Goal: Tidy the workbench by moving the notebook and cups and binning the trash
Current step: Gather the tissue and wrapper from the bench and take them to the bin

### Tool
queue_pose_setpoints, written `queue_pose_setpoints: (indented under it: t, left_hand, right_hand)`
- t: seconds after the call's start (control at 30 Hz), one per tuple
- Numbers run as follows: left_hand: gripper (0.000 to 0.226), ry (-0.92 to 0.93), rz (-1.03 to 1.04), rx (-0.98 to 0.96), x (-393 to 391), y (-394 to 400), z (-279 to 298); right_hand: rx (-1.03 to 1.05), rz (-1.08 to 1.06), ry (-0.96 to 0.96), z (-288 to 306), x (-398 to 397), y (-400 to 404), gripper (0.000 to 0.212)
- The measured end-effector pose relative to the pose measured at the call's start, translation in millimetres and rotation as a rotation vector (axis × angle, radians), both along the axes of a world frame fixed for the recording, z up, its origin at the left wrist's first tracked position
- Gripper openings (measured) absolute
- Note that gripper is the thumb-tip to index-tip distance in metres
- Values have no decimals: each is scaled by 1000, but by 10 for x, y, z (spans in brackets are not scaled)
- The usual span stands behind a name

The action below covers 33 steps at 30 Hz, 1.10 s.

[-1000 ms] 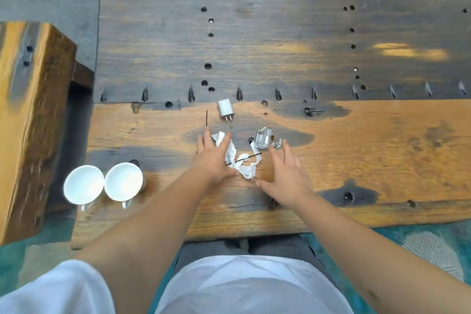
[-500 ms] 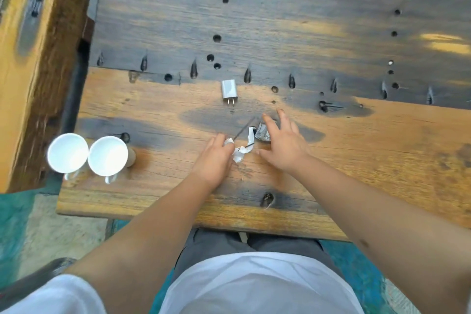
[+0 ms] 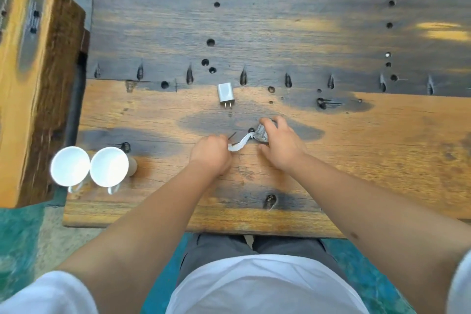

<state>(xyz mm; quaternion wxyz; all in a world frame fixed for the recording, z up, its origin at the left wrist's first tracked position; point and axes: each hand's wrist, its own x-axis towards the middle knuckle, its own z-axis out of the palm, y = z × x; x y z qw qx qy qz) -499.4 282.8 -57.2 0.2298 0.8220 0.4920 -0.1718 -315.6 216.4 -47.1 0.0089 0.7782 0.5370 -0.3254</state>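
Change: since half a second ago the left hand (image 3: 211, 154) has curled tighter around the white paper scrap (image 3: 239, 144), and the right hand (image 3: 279, 146) has settled over the clear plastic wrapper (image 3: 261, 132); the cups and the charger lie where they did.
Left hand: fingers closed into a loose fist on one end of the paper scrap, with a thin dark stick (image 3: 232, 135) poking out from the top of the fist.
Right hand: fingers bent down over the plastic wrapper, thumb low on the near side; the wrapper shows between the fingers, so it is gripped or at least pinned to the wood.
Trash: the paper scrap runs as a twisted strip from the left fist up to the wrapper under the right hand, in the middle of the counter (image 3: 382, 160), near its front half.
Cups: two white cups (image 3: 70, 166) (image 3: 109, 166) stand side by side, rims touching or almost so, at the counter's left front corner, well apart from the hands.
Charger: a small white plug (image 3: 225, 93) lies flat beyond the hands, prongs pointing toward the person, near the seam between the orange board and the dark board.
Side block: a thick wooden block (image 3: 30, 89) stands off the counter's left edge, just beside the cups.
Notebook: not in view.
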Motion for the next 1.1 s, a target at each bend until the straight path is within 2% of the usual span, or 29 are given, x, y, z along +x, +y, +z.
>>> queue_pose_setpoints:
  t: [0.1,0.17,0.27,0.37,0.43,0.53,0.67,0.73,0.8,0.9,1.0,1.1]
  left_hand:
    - [12,-196,180,-69,-24,218,56]
    - [7,-338,277,-46,24,390,87]
    - [27,-433,311,38,195,675,72]
    - [55,-351,265,72,402,916,1]
    - [64,-248,235,54,500,1026,-70]
    - [64,-123,218,10,568,1102,-154]
    - [51,-132,217,-34,548,1138,-135]
    - [36,-304,320,-155,470,1121,-13]
    - [22,-557,548,-401,364,1039,163]
    - [23,-789,787,-798,133,811,385]
    - [24,-921,983,-1100,-105,522,585]
    - [19,-1037,1147,-1241,-303,226,784]
  right_hand:
    - [18,-19,1,-15,7,20,53]
    - [19,-28,-3,-39,-5,30,50]
    - [14,-57,5,-74,-41,54,50]
    - [11,-97,10,-84,-67,85,51]
    - [21,-114,0,-82,-86,108,51]
    - [43,-140,-14,-86,-133,138,50]
    - [94,-213,57,-65,-180,140,71]
    - [118,-264,116,-10,-209,136,78]
    - [145,-295,145,72,-268,105,77]
    - [188,-348,208,241,-387,21,69]
    - [213,-410,318,431,-503,-85,67]
    - [239,-445,404,635,-584,-201,67]
